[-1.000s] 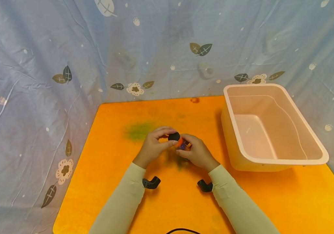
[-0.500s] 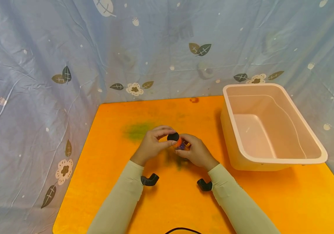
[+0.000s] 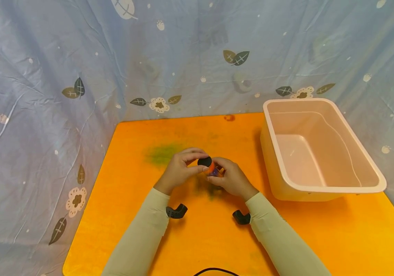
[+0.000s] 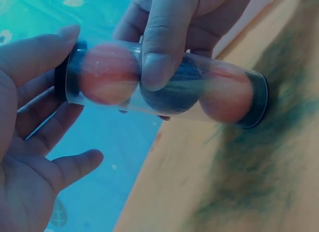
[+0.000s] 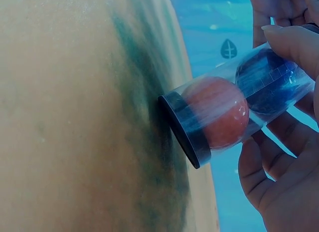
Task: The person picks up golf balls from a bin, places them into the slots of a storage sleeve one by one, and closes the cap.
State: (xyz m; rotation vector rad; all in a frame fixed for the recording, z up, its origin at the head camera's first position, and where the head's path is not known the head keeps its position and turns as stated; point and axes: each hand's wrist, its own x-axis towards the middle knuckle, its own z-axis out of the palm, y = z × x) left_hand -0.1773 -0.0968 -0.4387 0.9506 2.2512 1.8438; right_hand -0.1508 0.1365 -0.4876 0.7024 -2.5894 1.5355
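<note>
Both hands hold a clear plastic tube (image 4: 172, 98) with black end caps, tilted above the table. Inside it sit two reddish-orange balls with a dark blue one between them. At the upper end, my left hand (image 3: 178, 170) pinches the black cap (image 3: 204, 162) between thumb and fingers. My right hand (image 3: 233, 179) grips the tube's middle, its thumb lying across the clear wall in the left wrist view. The lower black cap (image 5: 185, 131) shows in the right wrist view, pointing toward the table. Part of the tube is hidden behind the right hand's fingers.
A large pale pink plastic tub (image 3: 335, 189) stands on the right of the orange table (image 3: 131, 237). Green and dark stains mark the tabletop. A patterned blue curtain (image 3: 190, 46) closes the back and sides. A black cable (image 3: 215, 269) crosses the front edge.
</note>
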